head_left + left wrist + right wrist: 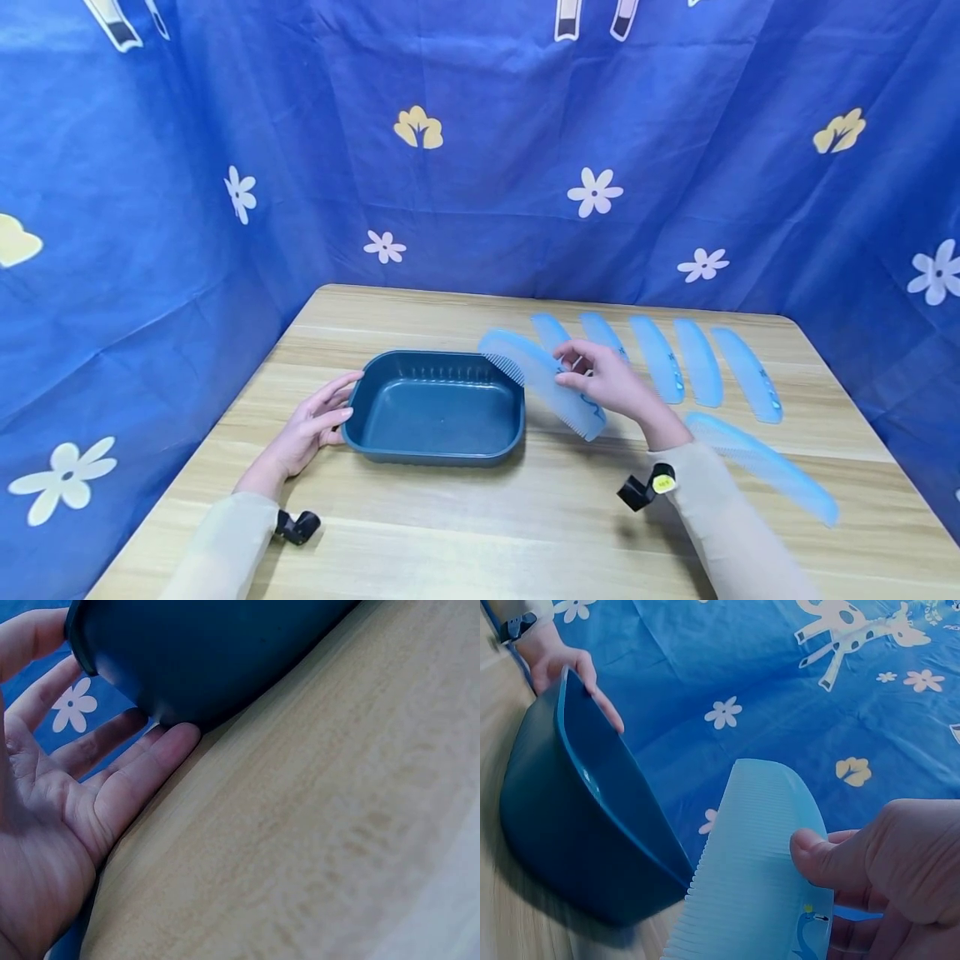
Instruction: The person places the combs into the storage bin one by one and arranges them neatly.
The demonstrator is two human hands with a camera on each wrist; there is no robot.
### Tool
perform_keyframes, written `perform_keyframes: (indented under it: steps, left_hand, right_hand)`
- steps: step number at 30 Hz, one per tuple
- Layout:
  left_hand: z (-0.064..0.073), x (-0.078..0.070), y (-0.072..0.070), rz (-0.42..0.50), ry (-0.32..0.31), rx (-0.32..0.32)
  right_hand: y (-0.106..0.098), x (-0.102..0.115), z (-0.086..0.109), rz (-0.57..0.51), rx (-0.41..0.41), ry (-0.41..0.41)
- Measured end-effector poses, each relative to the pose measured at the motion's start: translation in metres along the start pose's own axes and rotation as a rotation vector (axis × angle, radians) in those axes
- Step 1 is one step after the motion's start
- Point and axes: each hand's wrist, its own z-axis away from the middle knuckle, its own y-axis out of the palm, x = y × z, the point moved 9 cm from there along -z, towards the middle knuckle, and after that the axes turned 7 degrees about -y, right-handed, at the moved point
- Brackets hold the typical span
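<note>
My right hand [611, 385] pinches a translucent light-blue comb [543, 379] between thumb and fingers, along its spine. Held at a slant, the comb overlaps the right rim of a dark teal plastic basin [435, 457] in the head view. Its teeth face the basin in the right wrist view, and a small printed figure shows near the lower end. At the basin's left end, my left hand [311, 427] touches the rim and outer wall with fairly straight fingers. The left wrist view shows those fingers [139, 776] against the basin's lower wall, close to the wooden table [300, 825].
Several similar combs [697, 362] lie in a row at the back right of the table. Another comb [772, 471] rests beside my right forearm. A blue patterned curtain [487, 167] hangs behind the table and along its sides.
</note>
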Motion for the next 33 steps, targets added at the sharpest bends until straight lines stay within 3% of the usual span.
perform_keyframes:
  steps: [24,28,33]
  left_hand:
    - [0.001,-0.001,-0.001,-0.027,0.011,-0.033]
    - [0.003,-0.002,-0.001,-0.024,0.010,-0.039]
    - [0.002,0.000,-0.002,-0.016,0.001,-0.039]
  right_hand:
    - [0.037,0.044,-0.051,-0.107,-0.065,-0.106]
    - [0.053,0.051,-0.056,-0.149,-0.059,-0.139]
    - [0.080,0.048,-0.057,-0.159,0.005,-0.127]
